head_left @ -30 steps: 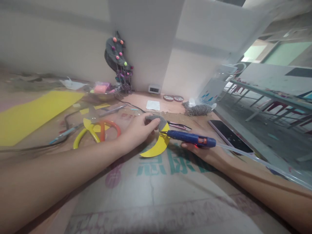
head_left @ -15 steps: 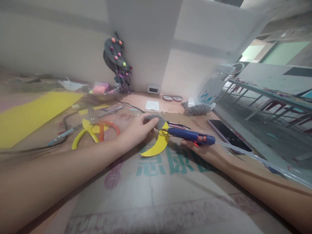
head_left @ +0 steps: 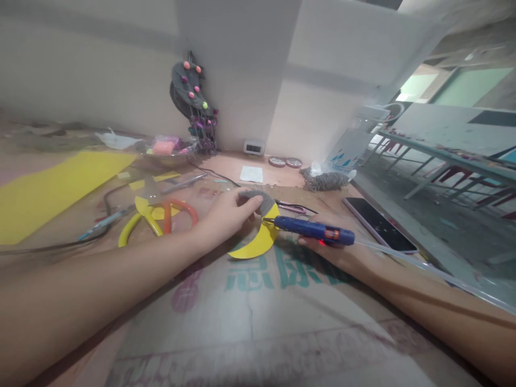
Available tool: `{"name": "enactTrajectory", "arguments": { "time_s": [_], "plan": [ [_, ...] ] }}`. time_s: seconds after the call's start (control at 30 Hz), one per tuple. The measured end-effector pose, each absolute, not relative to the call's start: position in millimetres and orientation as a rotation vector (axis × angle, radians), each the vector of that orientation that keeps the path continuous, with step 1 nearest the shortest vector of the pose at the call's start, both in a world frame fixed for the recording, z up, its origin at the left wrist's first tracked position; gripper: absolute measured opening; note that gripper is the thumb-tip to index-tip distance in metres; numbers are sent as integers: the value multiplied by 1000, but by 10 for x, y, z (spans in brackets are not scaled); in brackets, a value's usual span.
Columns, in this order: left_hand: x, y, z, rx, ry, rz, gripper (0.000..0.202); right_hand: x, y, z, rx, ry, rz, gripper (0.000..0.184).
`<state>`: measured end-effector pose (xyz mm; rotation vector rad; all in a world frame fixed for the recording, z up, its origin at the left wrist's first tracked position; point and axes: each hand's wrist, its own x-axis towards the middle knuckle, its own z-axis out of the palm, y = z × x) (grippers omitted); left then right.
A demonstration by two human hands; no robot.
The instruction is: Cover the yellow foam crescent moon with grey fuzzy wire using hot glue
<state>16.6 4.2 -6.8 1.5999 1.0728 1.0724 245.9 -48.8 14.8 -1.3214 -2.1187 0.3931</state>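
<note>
Between the thumb and fingers of my left hand (head_left: 236, 212) is the upper end of a crescent, yellow (head_left: 258, 244) on its lower part and wrapped in grey yarn (head_left: 265, 200) at the top. My right hand (head_left: 326, 242) is closed around a blue hot glue gun (head_left: 314, 228), whose red light glows and whose clear glue stick (head_left: 423, 269) trails out behind. The gun's nozzle tip is at the crescent's inner edge, just below the grey part; whether it touches cannot be made out. Orange-handled scissors (head_left: 183, 212) and yellow-handled pliers (head_left: 139, 223) lie beside my left forearm.
A phone (head_left: 381, 226) lies right of my right hand. Behind stand a grey yarn bundle (head_left: 324, 180), a small digital clock (head_left: 253, 147) and a hanging grey moon ornament with pompoms (head_left: 187, 88). Yellow sheet (head_left: 60, 188) lies at left; printed cardboard (head_left: 242, 317) covers the table's front.
The glue gun and my right hand have shifted slightly left and down, the nozzle moving lower along the crescent. The crescent's lower tip has swung slightly left. My left hand keeps its hold.
</note>
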Motion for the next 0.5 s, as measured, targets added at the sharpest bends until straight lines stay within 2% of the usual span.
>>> {"name": "enactTrajectory", "arguments": {
  "time_s": [0.33, 0.5],
  "plan": [
    [176, 59, -81, 1574, 1051, 1101, 22, 2456, -475, 124, -1376, -2090, 341, 11],
    [171, 95, -110, 1558, 1040, 1095, 23, 2518, -429, 58, -1436, -2093, 290, 15]
  ]
}}
